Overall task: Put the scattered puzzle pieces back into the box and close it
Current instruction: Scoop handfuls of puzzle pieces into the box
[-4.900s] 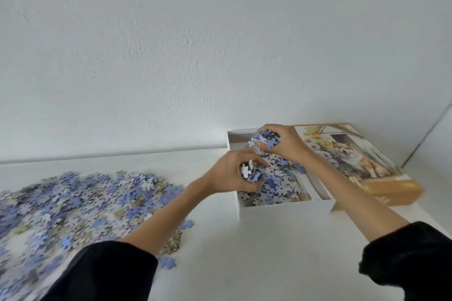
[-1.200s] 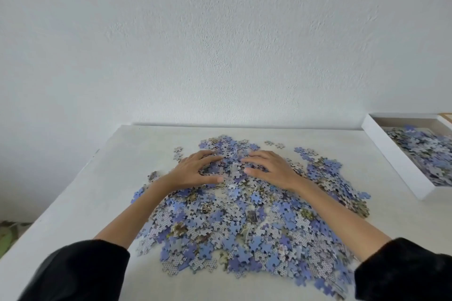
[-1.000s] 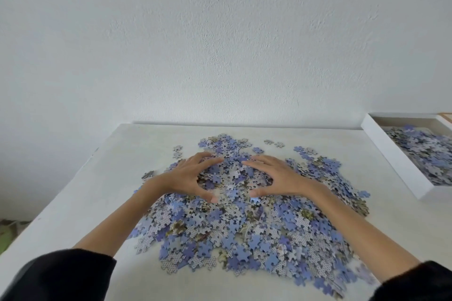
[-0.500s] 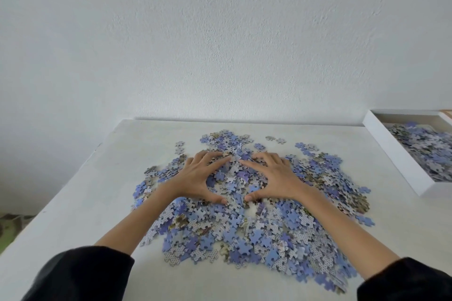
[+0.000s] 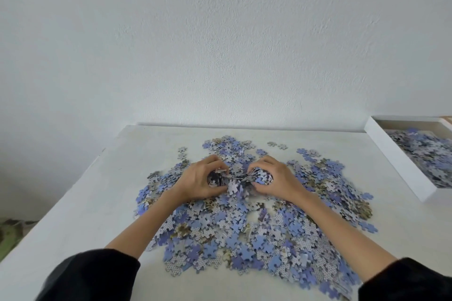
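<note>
A wide pile of blue, grey and brown puzzle pieces (image 5: 244, 227) is spread over the white table (image 5: 97, 198). My left hand (image 5: 198, 182) and my right hand (image 5: 276, 179) sit side by side at the far middle of the pile, fingers curled, each gripping a bunch of pieces scooped together between them. The open white box (image 5: 396, 161) stands at the right edge of view, partly cut off, with several pieces inside. The lid is out of view.
A white wall rises right behind the table. The table's left edge runs diagonally at the left, with floor and something green below it. A few loose pieces (image 5: 277, 145) lie apart near the back edge.
My hands went from dropping pieces in the box to lying flat on the pile. Their fingers have now curled inward, gathering a bunch of pieces between them.
</note>
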